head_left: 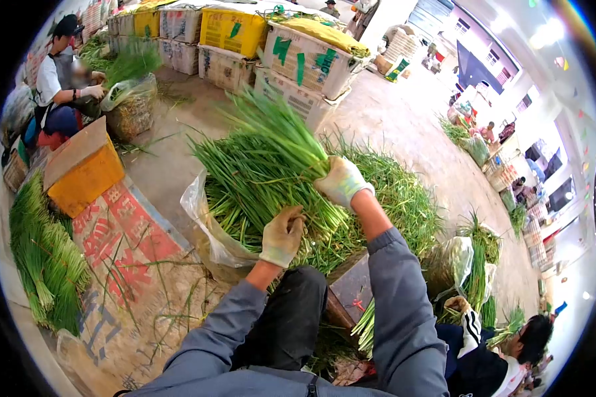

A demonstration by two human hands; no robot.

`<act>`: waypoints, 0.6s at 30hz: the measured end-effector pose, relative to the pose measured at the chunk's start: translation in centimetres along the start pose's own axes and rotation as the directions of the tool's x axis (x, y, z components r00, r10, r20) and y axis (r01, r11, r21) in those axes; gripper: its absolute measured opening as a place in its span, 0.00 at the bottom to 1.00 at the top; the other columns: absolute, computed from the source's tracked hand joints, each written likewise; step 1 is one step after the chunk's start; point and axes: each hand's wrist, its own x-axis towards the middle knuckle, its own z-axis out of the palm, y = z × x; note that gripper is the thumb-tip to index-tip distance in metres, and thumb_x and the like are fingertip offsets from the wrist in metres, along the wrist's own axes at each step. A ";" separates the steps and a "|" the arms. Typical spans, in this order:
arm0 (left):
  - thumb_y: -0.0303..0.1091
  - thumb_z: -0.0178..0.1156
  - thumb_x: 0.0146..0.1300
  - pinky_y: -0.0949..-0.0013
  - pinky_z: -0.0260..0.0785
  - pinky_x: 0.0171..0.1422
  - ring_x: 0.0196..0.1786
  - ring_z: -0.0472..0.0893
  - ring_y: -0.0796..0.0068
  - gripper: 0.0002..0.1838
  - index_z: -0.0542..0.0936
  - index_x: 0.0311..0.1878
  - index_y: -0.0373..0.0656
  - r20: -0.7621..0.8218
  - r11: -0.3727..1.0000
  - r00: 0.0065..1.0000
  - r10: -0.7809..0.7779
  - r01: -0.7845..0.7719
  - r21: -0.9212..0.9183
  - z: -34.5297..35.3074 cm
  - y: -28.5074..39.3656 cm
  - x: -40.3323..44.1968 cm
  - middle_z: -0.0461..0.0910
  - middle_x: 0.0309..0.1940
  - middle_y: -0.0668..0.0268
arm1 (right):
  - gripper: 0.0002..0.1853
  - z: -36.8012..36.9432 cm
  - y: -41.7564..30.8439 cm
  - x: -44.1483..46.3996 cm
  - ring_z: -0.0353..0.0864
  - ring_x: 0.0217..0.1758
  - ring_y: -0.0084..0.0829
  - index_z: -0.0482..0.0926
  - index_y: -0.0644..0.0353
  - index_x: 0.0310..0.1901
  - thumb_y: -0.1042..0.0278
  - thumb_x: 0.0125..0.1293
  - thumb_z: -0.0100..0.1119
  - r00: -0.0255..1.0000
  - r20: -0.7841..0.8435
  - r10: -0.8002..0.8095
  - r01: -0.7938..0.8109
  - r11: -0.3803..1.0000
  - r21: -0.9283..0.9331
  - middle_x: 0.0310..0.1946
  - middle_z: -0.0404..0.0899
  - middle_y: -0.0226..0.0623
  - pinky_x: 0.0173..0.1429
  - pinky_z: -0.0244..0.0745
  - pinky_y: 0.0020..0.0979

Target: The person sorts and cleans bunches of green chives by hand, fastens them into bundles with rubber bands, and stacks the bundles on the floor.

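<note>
My right hand (pixel 344 182), in a pale work glove with yellowish stains, grips a bunch of chives (pixel 281 135) near its stem end. The long green leaves fan up and to the left, blurred at the tips. My left hand (pixel 283 235), gloved too, is lower and to the left, fingers curled in against the thumb; whether anything thin is between them is hidden. Below both hands lies a large heap of chives (pixel 235 182), partly in a clear plastic bag (pixel 208 221). Loose leaves and trimmings (pixel 404 198) spread to the right.
Tied chives (pixel 43 264) lie at the left beside a yellow box (pixel 86 175) and red-printed sheeting (pixel 129 231). Stacked crates (pixel 304 59) stand ahead. One person (pixel 59 86) works at upper left, another (pixel 496 357) close at lower right near a filled bag (pixel 449 264).
</note>
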 end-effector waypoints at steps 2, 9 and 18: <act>0.31 0.59 0.72 0.66 0.78 0.44 0.41 0.85 0.72 0.18 0.77 0.63 0.40 0.045 1.000 0.999 -0.001 0.000 0.015 -0.3 0.9 0.6 0.85 0.45 0.60 | 0.25 -1.2 -0.1 -0.1 0.87 0.44 0.47 0.81 0.72 0.43 0.58 0.49 0.68 0.997 -0.058 -0.058 0.057 0.998 -0.017 0.38 0.85 0.56 0.52 0.81 0.39; 0.52 0.66 0.68 0.59 0.74 0.61 0.59 0.79 0.62 0.39 0.65 0.73 0.41 0.514 0.351 0.850 -0.117 0.520 -0.779 -1.1 2.8 2.8 0.77 0.59 0.57 | 0.18 -5.7 -2.0 -5.8 0.86 0.37 0.36 0.82 0.67 0.43 0.62 0.55 0.65 0.997 0.053 -0.062 0.047 0.965 0.257 0.33 0.86 0.49 0.47 0.80 0.36; 0.70 0.66 0.55 0.50 0.56 0.80 0.77 0.63 0.57 0.55 0.60 0.77 0.44 0.606 0.257 0.786 0.120 0.565 -0.784 0.8 3.2 -3.3 0.65 0.74 0.57 | 0.30 0.4 4.3 -18.5 0.86 0.50 0.47 0.74 0.67 0.57 0.66 0.53 0.70 0.991 -0.130 -0.034 0.058 0.981 0.183 0.43 0.85 0.52 0.57 0.80 0.39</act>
